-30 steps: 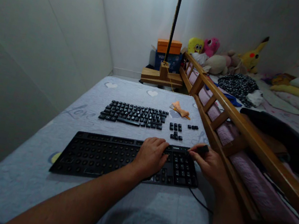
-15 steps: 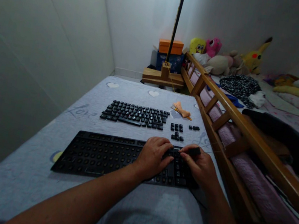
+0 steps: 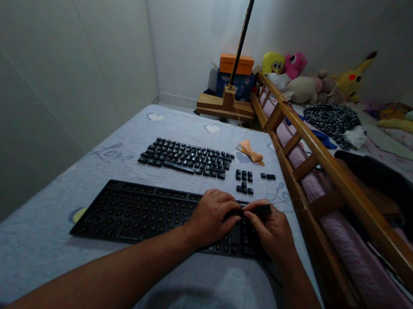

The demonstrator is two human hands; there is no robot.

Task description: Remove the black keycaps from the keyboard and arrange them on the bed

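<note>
A black keyboard lies across the bed-like surface, most of its left and middle part stripped of keycaps. My left hand rests on its right half, with thumb and fingertips curled together; what they hold, if anything, is hidden. Close beside it, my right hand is closed around a small tool with a black handle, its tip hidden near the left fingertips. Beyond the keyboard, loose black keycaps are laid out in rows. Smaller groups of keycaps sit to their right.
An orange cloth-like piece lies at the far right of the patterned sheet. A wooden rail runs along the right, with bedding and plush toys behind it. A pole on a wooden base stands at the far end.
My right hand has shifted slightly left with the black-handled tool, so its fingertips now meet those of my left hand. The left hand has barely moved.
</note>
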